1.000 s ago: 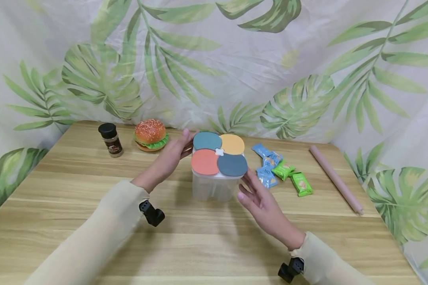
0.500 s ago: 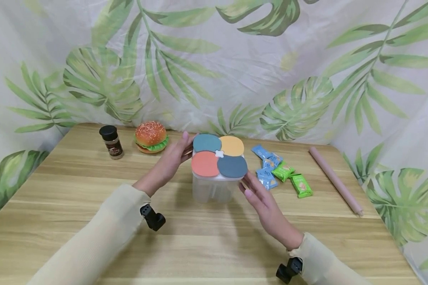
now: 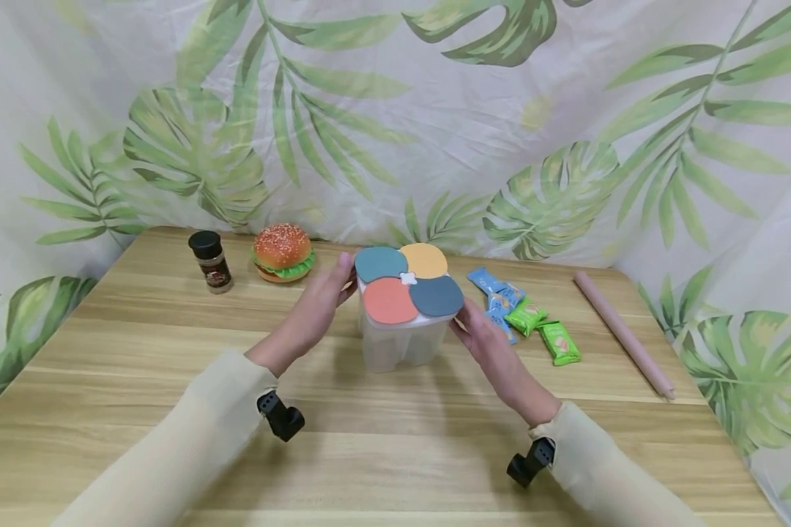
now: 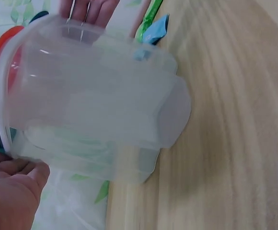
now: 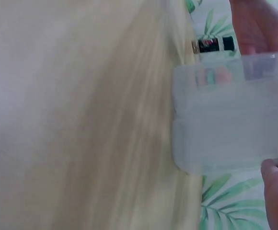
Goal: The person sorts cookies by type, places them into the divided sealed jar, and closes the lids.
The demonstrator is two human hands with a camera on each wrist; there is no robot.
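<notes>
A clear plastic food storage container stands upright mid-table in the head view. Its lid has four-petal flaps in teal, yellow, coral and navy around a small white clip. My left hand holds its left side up by the lid's rim. On the opposite side my right hand grips it just below the navy flap. Close up in the left wrist view, the see-through wall shows nothing inside, and left fingers bend in at the rim. Part of each hand's fingers is hidden behind the container.
A black-capped seasoning jar and a hamburger stand at the back left. Blue snack packets and green ones lie beyond my right hand. A pinkish rod lies at the right; a leaf-print cloth hangs behind.
The container has turned slightly counterclockwise, its navy side swinging away and its coral flap coming rightward. My right hand has moved forward with it; the left has shifted only a little.
</notes>
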